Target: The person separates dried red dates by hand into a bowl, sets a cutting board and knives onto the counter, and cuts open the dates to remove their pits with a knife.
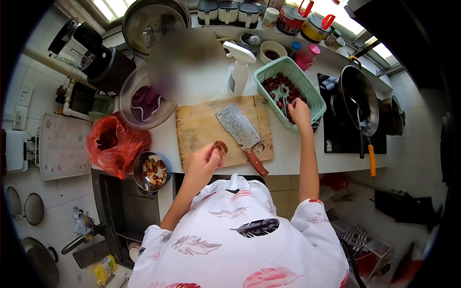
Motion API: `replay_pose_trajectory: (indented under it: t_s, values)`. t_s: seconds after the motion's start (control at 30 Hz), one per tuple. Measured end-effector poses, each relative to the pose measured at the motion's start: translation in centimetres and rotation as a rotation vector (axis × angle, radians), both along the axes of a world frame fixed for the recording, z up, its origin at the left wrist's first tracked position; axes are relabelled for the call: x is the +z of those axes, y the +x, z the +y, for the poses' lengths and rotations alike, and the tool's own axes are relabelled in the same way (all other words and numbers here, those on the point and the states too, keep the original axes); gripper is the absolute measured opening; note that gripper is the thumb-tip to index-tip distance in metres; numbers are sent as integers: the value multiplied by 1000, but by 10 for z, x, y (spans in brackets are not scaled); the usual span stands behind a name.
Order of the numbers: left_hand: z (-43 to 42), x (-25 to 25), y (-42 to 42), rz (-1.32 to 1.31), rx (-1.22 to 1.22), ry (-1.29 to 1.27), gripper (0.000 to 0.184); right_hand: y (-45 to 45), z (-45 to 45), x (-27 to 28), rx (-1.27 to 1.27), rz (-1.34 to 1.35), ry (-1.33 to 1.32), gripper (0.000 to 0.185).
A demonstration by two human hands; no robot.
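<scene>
My left hand (204, 163) pinches an opened, brown-red date (221, 147) above the near edge of the wooden cutting board (194, 120). On the board, close to that hand, lies a cleaver (238, 127) with a wooden handle. My right hand (300, 114) reaches into a pale green basket (312, 98) of dark red dates (279, 85), its fingers closed and their tips partly hidden. Beside these fingers, a thin metal tool (284, 98) lies among the dates. Left of the board, a metal bowl (168, 168) contains cut brown and pale pieces (154, 172).
A red plastic bag (117, 156) sits left, near a clear bowl (126, 103) with purple cloth-like contents. A white spray bottle (237, 77) stands behind the board. To the right, a wok (350, 89) rests on the black cooktop (331, 139). The back-left counter is blurred.
</scene>
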State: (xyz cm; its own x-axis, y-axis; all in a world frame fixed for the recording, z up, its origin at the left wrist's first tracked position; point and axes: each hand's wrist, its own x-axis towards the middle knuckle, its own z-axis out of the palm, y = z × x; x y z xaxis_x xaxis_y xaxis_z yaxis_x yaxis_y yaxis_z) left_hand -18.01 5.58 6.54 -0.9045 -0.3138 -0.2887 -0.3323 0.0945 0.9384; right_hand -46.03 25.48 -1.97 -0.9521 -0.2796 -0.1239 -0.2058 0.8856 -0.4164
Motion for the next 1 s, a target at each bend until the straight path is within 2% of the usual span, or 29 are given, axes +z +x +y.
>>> replay_pose_trajectory:
  t_s: [0.07, 0.1, 0.17, 0.27, 0.3, 0.4, 0.47, 0.5, 0.57, 0.63, 0.7, 0.77, 0.83, 0.87, 0.97, 1.0]
  values:
    - [11, 2, -11, 37, 48, 175, 21, -38, -5, -49, 38, 20, 117, 28]
    - [14, 3, -15, 49, 46, 184, 23, -48, -9, -63, 35, -19, 142, 34]
    - [22, 9, -23, 56, 88, 178, 24, -56, -15, -77, 54, -26, 153, 31]
    - [30, 17, -27, 89, 208, 166, 28, -55, -19, -71, 111, 31, 200, 23]
    - [33, 18, -27, 132, 280, 203, 28, -56, -20, -79, 82, 235, 172, 18]
    - [40, 21, -25, 190, 405, 229, 29, -42, -23, -50, 49, 283, 85, 23]
    - [44, 22, -24, 228, 467, 253, 27, -39, -19, -47, 132, 214, 122, 30]
    - [48, 24, -23, 219, 490, 254, 25, -46, -18, -59, 134, 71, 145, 35]
    - [53, 27, -19, 207, 498, 222, 25, -58, -7, -87, 149, 25, 132, 36]
    - [57, 27, -15, 199, 510, 187, 24, -61, -6, -88, 102, -100, 81, 36]
    - [61, 25, -10, 193, 472, -26, 24, -64, -6, -84, 137, -174, 116, 36]
    - [64, 24, -8, 192, 477, -21, 24, -59, -3, -80, 170, -200, 156, 36]
    - [68, 25, -7, 189, 482, -13, 24, -44, -3, -79, 160, 198, 20, 32]
    - [71, 25, -6, 181, 493, 4, 26, -42, -4, -77, 169, 197, 18, 32]
    - [74, 26, -3, 162, 510, 24, 27, -8, -15, -19, 110, -86, -446, 24]
    - [75, 27, -2, 152, 505, 36, 28, 14, -16, 4, 206, -178, -582, 21]
